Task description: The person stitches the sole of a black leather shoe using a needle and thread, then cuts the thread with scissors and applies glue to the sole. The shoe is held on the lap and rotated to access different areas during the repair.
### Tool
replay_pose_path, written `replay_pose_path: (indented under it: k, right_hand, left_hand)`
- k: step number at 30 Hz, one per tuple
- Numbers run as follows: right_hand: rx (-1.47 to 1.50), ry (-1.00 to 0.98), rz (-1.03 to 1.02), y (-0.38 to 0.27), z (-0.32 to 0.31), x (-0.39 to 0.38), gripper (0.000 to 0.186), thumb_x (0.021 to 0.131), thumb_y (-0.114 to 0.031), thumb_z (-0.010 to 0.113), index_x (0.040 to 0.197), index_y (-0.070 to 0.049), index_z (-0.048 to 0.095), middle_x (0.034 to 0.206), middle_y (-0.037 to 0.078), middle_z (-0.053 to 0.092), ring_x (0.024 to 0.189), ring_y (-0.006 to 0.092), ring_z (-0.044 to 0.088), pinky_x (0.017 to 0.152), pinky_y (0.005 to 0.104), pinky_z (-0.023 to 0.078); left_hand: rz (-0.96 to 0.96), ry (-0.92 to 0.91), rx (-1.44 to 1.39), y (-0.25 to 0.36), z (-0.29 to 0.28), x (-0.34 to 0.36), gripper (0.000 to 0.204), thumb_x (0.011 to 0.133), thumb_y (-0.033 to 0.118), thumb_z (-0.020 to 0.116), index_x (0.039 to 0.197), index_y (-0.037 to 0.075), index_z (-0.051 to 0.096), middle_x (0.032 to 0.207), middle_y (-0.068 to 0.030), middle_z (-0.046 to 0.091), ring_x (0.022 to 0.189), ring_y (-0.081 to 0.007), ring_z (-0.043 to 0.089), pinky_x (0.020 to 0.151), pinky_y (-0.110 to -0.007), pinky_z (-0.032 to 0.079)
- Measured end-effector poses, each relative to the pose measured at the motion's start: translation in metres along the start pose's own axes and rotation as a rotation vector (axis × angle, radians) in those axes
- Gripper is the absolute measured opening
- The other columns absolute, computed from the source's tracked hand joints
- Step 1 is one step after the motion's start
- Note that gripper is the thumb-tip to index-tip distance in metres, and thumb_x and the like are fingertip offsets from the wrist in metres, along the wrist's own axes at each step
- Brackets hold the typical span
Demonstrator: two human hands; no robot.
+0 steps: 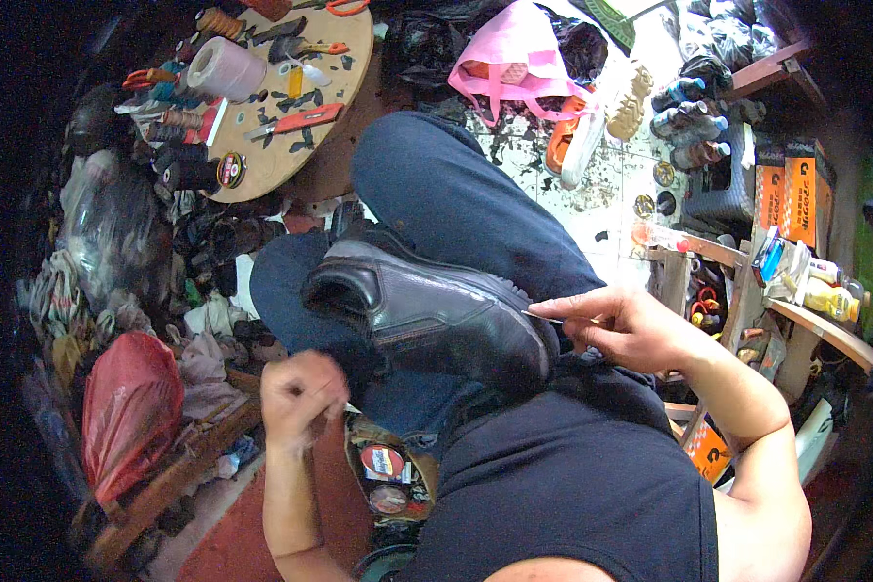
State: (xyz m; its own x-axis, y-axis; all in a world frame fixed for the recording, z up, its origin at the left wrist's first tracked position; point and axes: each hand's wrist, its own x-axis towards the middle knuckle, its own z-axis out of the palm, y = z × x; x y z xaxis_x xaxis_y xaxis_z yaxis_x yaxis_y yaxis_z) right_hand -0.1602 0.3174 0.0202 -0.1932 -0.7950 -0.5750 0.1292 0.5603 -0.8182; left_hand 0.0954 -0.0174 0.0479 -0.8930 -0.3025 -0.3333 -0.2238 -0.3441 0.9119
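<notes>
A black leather shoe (436, 315) lies across my lap, its opening to the left and its toe to the right. Against the sole edge near the toe rests the index fingertip of my right hand (626, 328). A thin, pale sliver shows at that fingertip, too small to name; the other fingers curl into the palm. Left of the shoe and apart from it, my left hand (301, 393) is raised with its fingers curled closed and partly smeared by motion. What it holds, if anything, is hidden.
A round wooden table (291, 87) at the far left carries thread spools, a red cutter (308, 118) and scraps. A pink bag (516, 63) and loose shoe soles (630, 100) lie ahead. Bottles and orange-black boxes (800, 199) stand right; a red sack (131, 412) sits left.
</notes>
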Motion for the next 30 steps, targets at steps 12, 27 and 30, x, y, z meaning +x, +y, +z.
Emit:
replay_pose_path:
  k: [12,27,30]
  right_hand:
    - [-0.892,-0.312,-0.348,-0.083,-0.035,0.059,0.021,0.091,-0.017,0.062,0.098,-0.011,0.08,0.09,0.021,0.076,0.086,0.0407,0.075,0.076,0.0529,0.061]
    - [-0.932,-0.021,-0.293,-0.025,0.006,0.029,0.01,0.101,-0.017,0.06,0.106,-0.009,0.057,0.086,0.011,0.066,0.08,0.0318,0.072,0.07,0.048,0.059]
    - [-1.242,0.13,-0.452,-0.032,0.011,0.027,0.014,0.092,-0.021,0.059,0.102,-0.012,0.056,0.086,0.007,0.065,0.08,0.0247,0.071,0.069,0.0419,0.056]
  left_hand:
    - [-0.117,-0.87,1.003,-0.044,0.009,0.107,0.077,0.068,-0.005,0.064,0.143,0.012,0.063,0.149,-0.0167,0.061,0.144,-0.0332,0.051,0.124,-0.041,0.033]
    - [-0.249,-0.939,0.91,-0.048,0.006,0.104,0.086,0.064,-0.001,0.068,0.148,0.012,0.058,0.153,-0.0165,0.057,0.147,-0.0361,0.047,0.126,-0.043,0.03]
    - [-0.243,-0.701,0.869,-0.041,0.011,0.098,0.076,0.068,-0.004,0.067,0.143,0.006,0.06,0.148,-0.0202,0.059,0.146,-0.0369,0.048,0.125,-0.042,0.031]
